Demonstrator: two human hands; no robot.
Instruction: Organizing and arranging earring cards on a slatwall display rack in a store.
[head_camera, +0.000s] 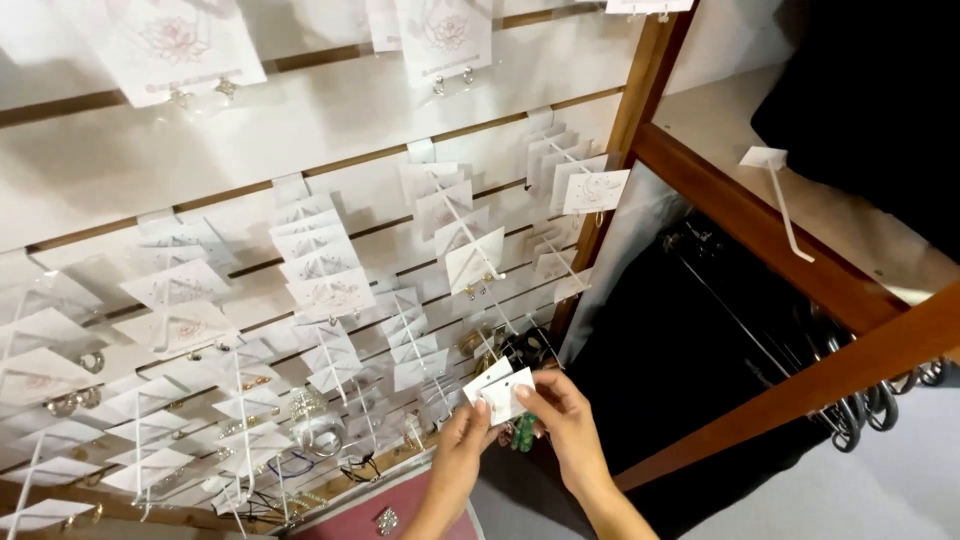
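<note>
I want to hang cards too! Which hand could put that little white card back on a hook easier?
Probably the right hand. It pinches the white card from the top edge, while the left hand only steadies it from below, nearer the hooks on the slatted wall.

Low in the head view, the left hand (462, 440) and the right hand (566, 412) together pinch small white paper jewellery cards (498, 390), their fingers (480, 412) closed on the lower edges, with a small green trinket (523, 434) showing just beneath the cards. In front of the hands stands a white slatted display wall (330, 120) with brown grooves, hung with rows of white earring cards on thin white hooks (320, 270). To the right a brown wooden frame post (640, 95) borders the wall, and a single empty white hook (785, 210) juts from a wooden shelf rail above dark metal hangers (860, 405).
</note>
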